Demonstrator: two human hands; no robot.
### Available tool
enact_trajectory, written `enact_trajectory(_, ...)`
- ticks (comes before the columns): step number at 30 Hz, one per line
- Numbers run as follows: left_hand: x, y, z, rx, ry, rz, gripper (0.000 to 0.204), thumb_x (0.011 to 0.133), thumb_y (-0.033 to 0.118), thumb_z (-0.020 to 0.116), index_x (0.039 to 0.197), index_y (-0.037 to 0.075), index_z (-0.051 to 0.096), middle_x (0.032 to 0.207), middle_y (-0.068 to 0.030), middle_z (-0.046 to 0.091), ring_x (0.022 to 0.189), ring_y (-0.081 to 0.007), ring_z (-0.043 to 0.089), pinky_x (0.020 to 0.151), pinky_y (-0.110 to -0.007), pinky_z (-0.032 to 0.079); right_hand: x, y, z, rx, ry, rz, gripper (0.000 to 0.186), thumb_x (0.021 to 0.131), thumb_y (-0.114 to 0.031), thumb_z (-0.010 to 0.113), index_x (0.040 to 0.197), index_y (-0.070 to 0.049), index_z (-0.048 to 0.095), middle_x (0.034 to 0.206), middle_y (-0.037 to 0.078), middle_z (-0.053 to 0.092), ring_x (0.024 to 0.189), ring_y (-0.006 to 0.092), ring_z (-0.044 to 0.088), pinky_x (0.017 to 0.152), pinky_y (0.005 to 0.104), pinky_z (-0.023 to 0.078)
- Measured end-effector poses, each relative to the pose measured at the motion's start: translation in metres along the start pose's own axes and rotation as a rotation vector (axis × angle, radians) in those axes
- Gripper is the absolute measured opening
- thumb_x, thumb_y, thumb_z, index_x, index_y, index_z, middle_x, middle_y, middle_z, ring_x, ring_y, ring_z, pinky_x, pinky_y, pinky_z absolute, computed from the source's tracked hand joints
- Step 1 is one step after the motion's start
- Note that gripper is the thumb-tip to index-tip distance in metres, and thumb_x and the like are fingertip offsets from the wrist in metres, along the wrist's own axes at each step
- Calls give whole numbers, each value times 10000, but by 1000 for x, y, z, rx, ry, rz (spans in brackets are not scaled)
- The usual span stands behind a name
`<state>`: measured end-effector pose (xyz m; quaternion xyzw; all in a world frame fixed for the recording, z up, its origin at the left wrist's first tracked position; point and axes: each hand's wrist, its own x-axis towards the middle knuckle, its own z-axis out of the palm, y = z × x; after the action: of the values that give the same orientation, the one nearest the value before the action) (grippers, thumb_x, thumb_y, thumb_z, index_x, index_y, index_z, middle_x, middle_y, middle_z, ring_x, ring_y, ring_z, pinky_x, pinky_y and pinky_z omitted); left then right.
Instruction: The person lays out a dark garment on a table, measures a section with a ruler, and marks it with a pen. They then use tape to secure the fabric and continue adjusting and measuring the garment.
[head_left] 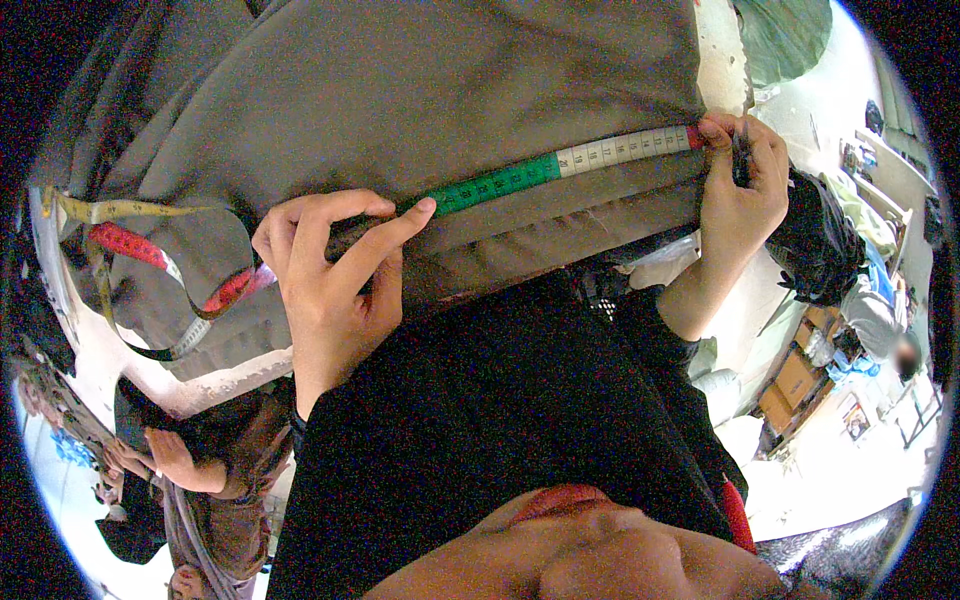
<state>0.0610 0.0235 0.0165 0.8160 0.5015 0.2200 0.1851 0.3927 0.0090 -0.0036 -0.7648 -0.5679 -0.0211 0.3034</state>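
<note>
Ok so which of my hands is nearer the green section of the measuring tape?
Left. Your left hand is at the left end of the green section; your right hand is farther off, beyond the white section.

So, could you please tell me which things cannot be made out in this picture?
All in the head view:
- Tape measure beneath the left hand: covered by that hand.
- Tape measure inside the right hand: hidden by its grip.
- Cloth's far side: cut off by the top edge.
- Whatever the co-worker's hand touches: too small, blurred.
</note>
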Motion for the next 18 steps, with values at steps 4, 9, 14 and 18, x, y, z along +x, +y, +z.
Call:
enact_trajectory(4, 0, 1, 0, 7, -6, -8, 416, 673, -9, 690, 969, 274, 759, 982, 63, 625, 931, -205, 537, 861, -382, 366, -2, -1, -3, 31, -19, 59, 269, 703, 28, 726, 962, -27, 678, 997, 105, 666, 956, 256, 655, 857, 331, 509)
enact_trajectory(9, 2, 2, -1, 13, -7, -6, 418, 676, -5, 694, 979, 277, 757, 980, 64, 624, 930, -204, 535, 862, -382, 365, -3, 0, -3, 58, 4, 67, 264, 703, 31, 726, 956, -23, 678, 987, 104, 663, 944, 252, 654, 843, 333, 510)
enact_trajectory(14, 2, 3, -1, 11, -7, 1, 412, 683, -2, 694, 978, 279, 756, 970, 67, 626, 930, -199, 534, 852, -378, 363, -4, 1, -6, 21, -17, 35, 266, 707, 32, 725, 963, -27, 683, 991, 108, 664, 929, 260, 657, 834, 336, 514)
enact_trajectory(18, 1, 2, -1, 13, -10, -2, 404, 686, 3, 697, 974, 280, 756, 973, 70, 626, 930, -197, 534, 849, -377, 362, -4, 3, -6, 1, -13, 5, 271, 704, 31, 726, 965, -30, 684, 987, 109, 665, 924, 260, 659, 830, 336, 516)
